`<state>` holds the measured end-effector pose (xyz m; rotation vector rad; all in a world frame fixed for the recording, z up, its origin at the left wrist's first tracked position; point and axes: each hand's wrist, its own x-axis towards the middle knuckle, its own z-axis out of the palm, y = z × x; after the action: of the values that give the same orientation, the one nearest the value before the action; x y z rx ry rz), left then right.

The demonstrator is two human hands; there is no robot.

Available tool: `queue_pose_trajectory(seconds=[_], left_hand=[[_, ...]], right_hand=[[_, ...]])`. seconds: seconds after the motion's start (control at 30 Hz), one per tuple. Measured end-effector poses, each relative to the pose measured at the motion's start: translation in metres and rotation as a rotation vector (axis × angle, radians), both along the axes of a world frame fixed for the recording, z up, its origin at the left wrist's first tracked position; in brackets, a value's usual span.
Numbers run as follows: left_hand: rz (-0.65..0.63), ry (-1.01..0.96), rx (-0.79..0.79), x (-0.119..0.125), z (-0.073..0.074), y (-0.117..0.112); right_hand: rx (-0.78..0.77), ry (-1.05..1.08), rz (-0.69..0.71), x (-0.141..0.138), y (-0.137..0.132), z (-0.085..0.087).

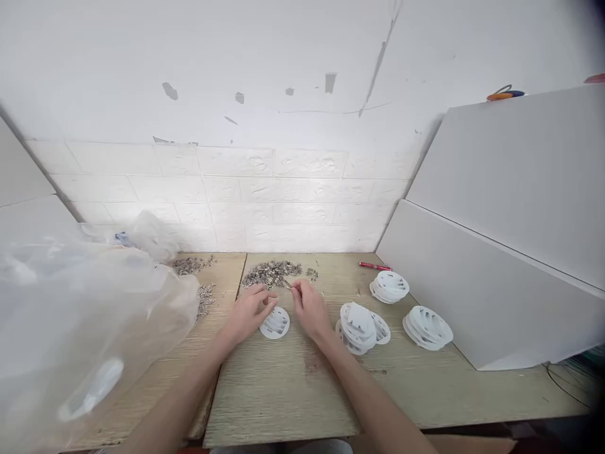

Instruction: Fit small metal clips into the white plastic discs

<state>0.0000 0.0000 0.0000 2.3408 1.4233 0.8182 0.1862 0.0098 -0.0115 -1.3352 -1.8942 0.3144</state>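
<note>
Near edge of the bench (pixel 283 391): only forearms. Left hand (pixel 249 312) sits with fingers curled at the rim of a single white disc (pixel 275 324); can't tell whether its grip pinches anything. Right hand (pixel 309 309), just right of the disc, has thumb and forefinger closed on a small metal clip (pixel 287 284) above the disc's far edge. Judgement: tiny part, so pinch at the fingertips, stay low over the disc, left hand steadying it. Just behind: loose clip pile (pixel 271 273), close enough to snag. Nearest disc stack (pixel 362 326) sits by the right wrist, two more beyond. Red pen (pixel 375 266) further back. Plastic bag (pixel 70 328) crowds the left side.
</note>
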Motion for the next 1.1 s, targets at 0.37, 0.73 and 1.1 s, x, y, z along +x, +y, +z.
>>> queue_pose_trajectory(seconds=[0.37, 0.73, 1.1], left_hand=[[-0.121, 0.015, -0.181, -0.011, -0.001, 0.001], [-0.141, 0.032, -0.169, -0.015, -0.003, 0.005], [-0.101, -0.023, -0.180, -0.012, -0.001, 0.004]], right_hand=[[-0.028, 0.179, 0.108, -0.014, 0.004, -0.014], [-0.032, 0.185, 0.155, -0.013, 0.004, -0.011], [-0.036, 0.109, 0.173, -0.007, -0.001, -0.007]])
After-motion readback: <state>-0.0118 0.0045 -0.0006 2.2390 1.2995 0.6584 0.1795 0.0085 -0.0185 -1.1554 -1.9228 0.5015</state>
